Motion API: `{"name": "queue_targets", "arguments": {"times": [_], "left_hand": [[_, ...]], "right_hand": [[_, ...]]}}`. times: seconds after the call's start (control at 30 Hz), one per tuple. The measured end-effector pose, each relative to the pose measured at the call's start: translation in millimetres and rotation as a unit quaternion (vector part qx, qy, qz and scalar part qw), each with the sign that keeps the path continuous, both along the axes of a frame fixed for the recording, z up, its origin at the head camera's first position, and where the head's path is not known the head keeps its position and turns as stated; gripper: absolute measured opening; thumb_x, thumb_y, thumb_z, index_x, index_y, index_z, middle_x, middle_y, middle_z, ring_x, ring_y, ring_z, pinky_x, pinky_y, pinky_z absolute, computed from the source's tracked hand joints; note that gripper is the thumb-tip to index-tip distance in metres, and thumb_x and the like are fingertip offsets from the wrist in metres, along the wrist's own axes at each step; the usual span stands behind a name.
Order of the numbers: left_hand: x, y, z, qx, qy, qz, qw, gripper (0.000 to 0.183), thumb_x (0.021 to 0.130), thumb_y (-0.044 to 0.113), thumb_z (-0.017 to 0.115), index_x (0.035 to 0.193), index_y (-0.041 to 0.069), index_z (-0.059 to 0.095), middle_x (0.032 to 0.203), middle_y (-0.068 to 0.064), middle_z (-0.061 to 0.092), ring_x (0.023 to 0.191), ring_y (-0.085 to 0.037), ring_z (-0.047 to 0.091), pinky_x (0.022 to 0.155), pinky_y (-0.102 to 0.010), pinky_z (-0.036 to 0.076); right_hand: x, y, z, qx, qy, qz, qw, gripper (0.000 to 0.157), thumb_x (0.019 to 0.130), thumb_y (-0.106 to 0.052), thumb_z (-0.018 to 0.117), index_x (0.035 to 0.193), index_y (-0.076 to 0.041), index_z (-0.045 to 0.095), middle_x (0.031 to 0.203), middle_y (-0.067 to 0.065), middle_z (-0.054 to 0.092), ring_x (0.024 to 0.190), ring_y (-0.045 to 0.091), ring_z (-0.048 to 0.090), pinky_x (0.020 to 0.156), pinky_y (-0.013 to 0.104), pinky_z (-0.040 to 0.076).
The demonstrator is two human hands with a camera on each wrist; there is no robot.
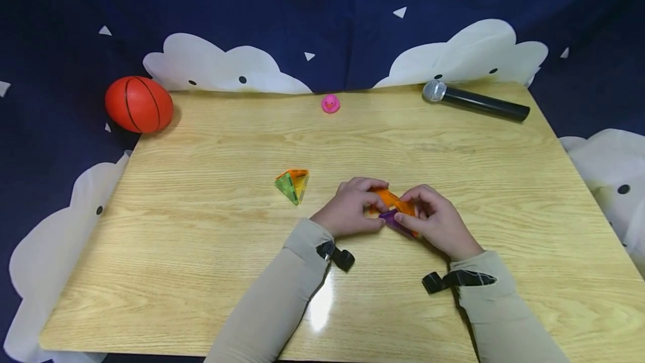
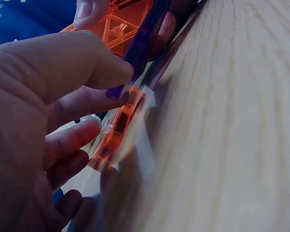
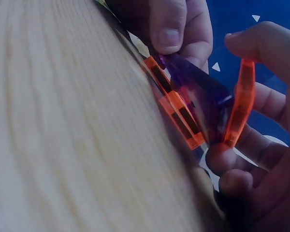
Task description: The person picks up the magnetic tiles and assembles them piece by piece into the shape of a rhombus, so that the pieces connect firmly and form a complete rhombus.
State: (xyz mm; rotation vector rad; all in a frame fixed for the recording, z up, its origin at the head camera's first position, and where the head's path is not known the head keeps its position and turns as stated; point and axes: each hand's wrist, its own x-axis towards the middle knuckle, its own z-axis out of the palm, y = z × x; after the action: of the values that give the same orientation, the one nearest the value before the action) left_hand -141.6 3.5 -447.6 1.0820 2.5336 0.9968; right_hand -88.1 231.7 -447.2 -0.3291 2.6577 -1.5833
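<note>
My left hand pinches one corner of a translucent purple magnetic tile between thumb and index finger. My right hand grips an orange magnetic tile by its edges, thumb on one side and fingers on the other. In the right wrist view this orange tile stands tilted against the purple tile's end. More orange tile lies low by the table on the purple tile's other side; whether it is one piece or two I cannot tell. Fingers partly cover the pieces in the head view.
Left of my hands a small pyramid of green, orange and yellow tiles stands on the wooden table. Along the back are a red ball, a pink rubber duck and a black microphone. A dark cloud-patterned cloth hangs behind.
</note>
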Motion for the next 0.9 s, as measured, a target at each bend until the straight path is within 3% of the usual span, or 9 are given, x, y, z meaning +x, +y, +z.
{"name": "queue_targets", "arguments": {"times": [0.13,0.23,0.37,0.5,0.57,0.7,0.8,0.9], "left_hand": [[-0.5,-1,-1.5,-0.009,-0.005,0.003,0.9999,0.012,0.084,0.034,0.078,0.094,0.029,0.074,0.151,0.006,0.045,0.141,-0.017,0.031,0.113,-0.040,0.025],[-1.8,-3,-3.7,0.028,-0.022,0.017,0.9992,0.013,0.085,0.032,0.077,0.096,0.028,0.073,0.149,0.005,0.047,0.139,-0.016,0.034,0.114,-0.039,0.027],[-6.2,-6,-6.6,0.079,-0.012,0.075,0.9940,0.026,0.089,0.031,0.074,0.113,0.021,0.070,0.144,0.001,0.052,0.136,-0.019,0.040,0.112,-0.041,0.032],[-9.9,-8,-6.7,0.028,0.028,0.133,0.9903,0.047,0.093,0.040,0.067,0.134,0.017,0.061,0.146,-0.002,0.050,0.135,-0.024,0.042,0.107,-0.046,0.031],[-9.9,-7,-6.4,0.011,0.031,0.122,0.9920,0.049,0.095,0.045,0.065,0.136,0.020,0.061,0.147,0.000,0.050,0.135,-0.022,0.042,0.106,-0.046,0.029],[-7.2,-2,-4.8,0.069,0.012,0.048,0.9964,0.037,0.092,0.042,0.072,0.124,0.025,0.071,0.141,0.005,0.056,0.133,-0.015,0.044,0.107,-0.043,0.027],[-5.1,3,-4.8,0.127,-0.009,0.011,0.9918,0.027,0.089,0.033,0.078,0.114,0.022,0.077,0.132,0.006,0.063,0.126,-0.009,0.050,0.107,-0.034,0.032],[-4.0,7,-5.4,0.160,-0.023,0.003,0.9869,0.020,0.089,0.025,0.078,0.107,0.017,0.078,0.122,0.007,0.068,0.117,-0.006,0.056,0.102,-0.024,0.040]], "right_hand": [[-0.4,1,-3.0,0.000,0.002,0.000,1.000,0.026,0.087,-0.005,0.077,0.110,-0.007,0.065,0.084,0.010,0.055,0.062,0.017,0.049,0.052,0.025,0.043],[-0.3,0,-5.0,0.003,0.003,-0.004,1.000,0.027,0.087,-0.004,0.077,0.111,-0.006,0.065,0.088,0.010,0.055,0.062,0.017,0.049,0.051,0.024,0.043],[-0.4,-2,-5.4,0.005,0.011,-0.009,1.000,0.028,0.085,-0.008,0.081,0.109,-0.010,0.066,0.096,0.007,0.057,0.063,0.018,0.048,0.052,0.025,0.041],[-0.6,-4,-2.5,0.010,0.022,-0.009,1.000,0.027,0.084,-0.013,0.083,0.106,-0.014,0.067,0.100,0.002,0.059,0.069,0.019,0.047,0.057,0.025,0.039],[-0.4,-4,-1.3,0.010,0.025,-0.005,1.000,0.027,0.083,-0.014,0.084,0.105,-0.014,0.067,0.101,0.002,0.060,0.070,0.019,0.047,0.058,0.025,0.040],[-0.7,-3,-2.4,0.015,0.028,0.002,0.999,0.027,0.083,-0.016,0.084,0.104,-0.016,0.068,0.104,0.000,0.061,0.074,0.019,0.050,0.062,0.024,0.042],[-1.1,-1,-2.8,0.024,0.032,0.004,0.999,0.028,0.082,-0.017,0.085,0.105,-0.018,0.069,0.106,-0.004,0.062,0.077,0.017,0.052,0.064,0.023,0.044],[-1.7,0,-2.0,0.029,0.039,0.005,0.999,0.029,0.081,-0.017,0.086,0.106,-0.019,0.070,0.109,-0.006,0.062,0.078,0.016,0.054,0.064,0.022,0.045]]}}
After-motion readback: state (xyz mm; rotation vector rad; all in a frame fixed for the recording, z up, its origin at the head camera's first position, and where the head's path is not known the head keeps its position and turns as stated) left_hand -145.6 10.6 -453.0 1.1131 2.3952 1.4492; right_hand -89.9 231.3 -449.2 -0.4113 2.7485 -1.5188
